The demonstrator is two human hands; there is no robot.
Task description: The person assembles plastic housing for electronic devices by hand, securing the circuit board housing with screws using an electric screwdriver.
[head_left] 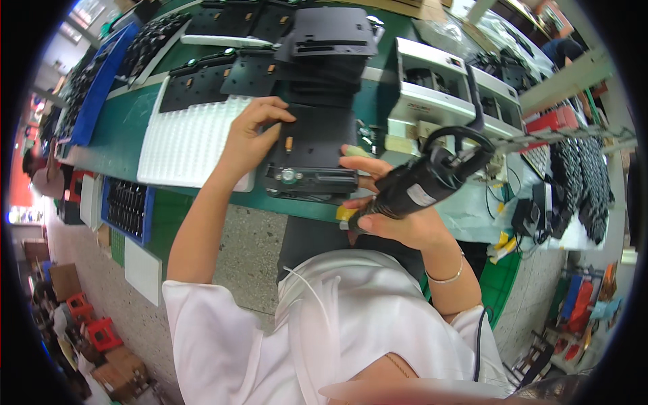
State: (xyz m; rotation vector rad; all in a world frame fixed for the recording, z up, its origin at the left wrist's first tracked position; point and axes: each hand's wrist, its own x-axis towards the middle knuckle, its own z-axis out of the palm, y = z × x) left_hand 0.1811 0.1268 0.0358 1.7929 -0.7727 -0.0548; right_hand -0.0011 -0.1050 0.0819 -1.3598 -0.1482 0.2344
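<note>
Red stools (102, 333) and cardboard boxes (65, 281) sit on the floor at the far left of the room, below another person (48, 183) near the edge of view. A blue bin (102, 94) full of black parts stands along the left end of the green counter (123, 123), whose edges bend with the lens. Lower down, a blue crate (149, 216) holds dark pieces in rows, with a white panel (143, 271) just beside it; past them shows speckled grey floor (250, 246). A white tray (185, 142) with a dimpled face lies on the counter, black panels (196, 84) overlapping its far edge. The left hand (254, 131) is at the left edge of the black plate (324, 131), its grip curled with the fingertips over the surface; whether it pinches cannot be told. The plate lies on the counter in front of the wearer, nearer than a stack of dark plates (334, 34). At its right, the right hand (408, 226) has its grip closed around the lower part of a tilted black driver (422, 185). Beyond stand white machines (432, 101), then dark strands (584, 182) hanging at the far right.
</note>
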